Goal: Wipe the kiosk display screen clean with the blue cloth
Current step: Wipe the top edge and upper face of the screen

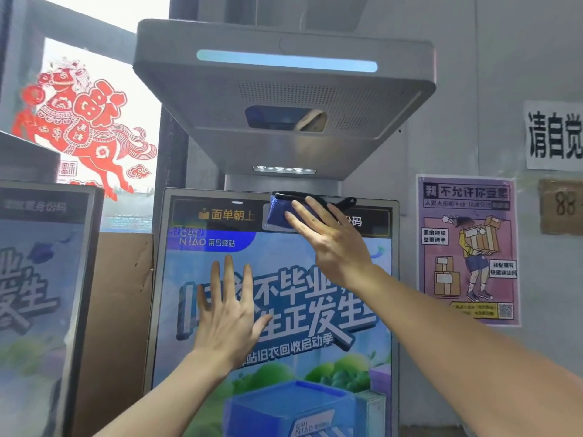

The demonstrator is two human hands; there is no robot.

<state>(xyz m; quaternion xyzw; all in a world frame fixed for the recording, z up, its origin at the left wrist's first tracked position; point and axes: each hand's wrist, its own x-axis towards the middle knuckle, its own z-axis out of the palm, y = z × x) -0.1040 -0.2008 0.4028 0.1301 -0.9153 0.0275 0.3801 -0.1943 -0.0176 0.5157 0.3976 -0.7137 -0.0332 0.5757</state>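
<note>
The kiosk display screen (347, 351) stands upright in front of me, showing a blue advert with large white characters. My right hand (331, 241) presses the folded blue cloth (279, 212) flat against the dark top band of the screen, fingers spread over it; a black edge of the cloth shows at the screen's upper rim. My left hand (228, 313) lies flat on the middle-left of the screen with fingers apart, holding nothing.
A grey scanner hood (284, 89) with a lit blue strip overhangs the screen. A second kiosk screen (41, 294) stands at the left, with brown cardboard (116, 326) between them. A purple poster (468, 250) and a paper sign (555, 135) hang on the right wall.
</note>
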